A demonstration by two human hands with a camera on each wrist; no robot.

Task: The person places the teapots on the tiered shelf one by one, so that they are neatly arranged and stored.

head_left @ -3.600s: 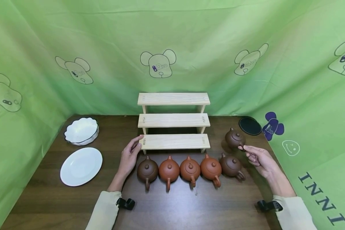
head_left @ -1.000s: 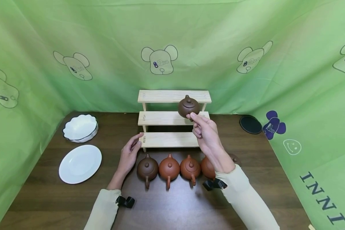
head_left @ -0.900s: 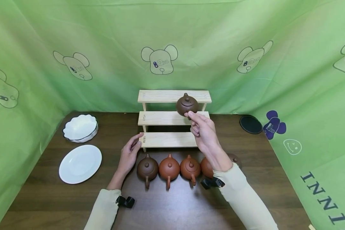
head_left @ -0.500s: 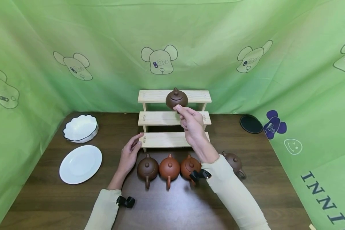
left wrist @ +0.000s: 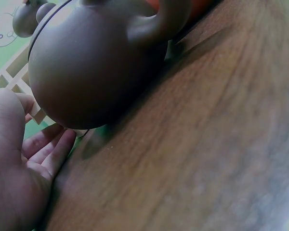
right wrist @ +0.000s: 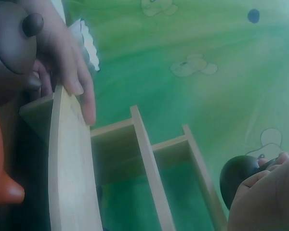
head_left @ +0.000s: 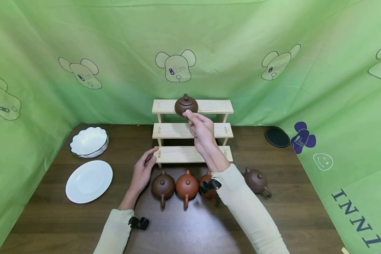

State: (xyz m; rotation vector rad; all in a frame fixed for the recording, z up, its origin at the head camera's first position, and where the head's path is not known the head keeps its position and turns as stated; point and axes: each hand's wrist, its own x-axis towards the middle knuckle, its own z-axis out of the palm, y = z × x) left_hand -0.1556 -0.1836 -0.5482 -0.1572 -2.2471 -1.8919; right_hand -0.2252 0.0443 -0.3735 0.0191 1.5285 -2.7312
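My right hand pinches the handle of a dark brown teapot, held upright over the top step of a three-step wooden stand. In the right wrist view that teapot appears beyond the stand, partly covered by the hand. At the lowest step's left end, my left hand holds the board's edge between thumb and fingers. Before the stand, a brown teapot stands beside an orange-red teapot. Another orange-red teapot is partly hidden by my right wrist. Further right sits one more brown teapot.
On the left of the wooden table are a scalloped white bowl and a white oval plate. A black round mat lies at the back right. Green patterned cloth encloses the table's back and sides.
My right hand has carried the brown teapot from the table's right side up and leftward to above the top step. My left hand stays at the lowest step. The right sleeve now covers an orange-red teapot.
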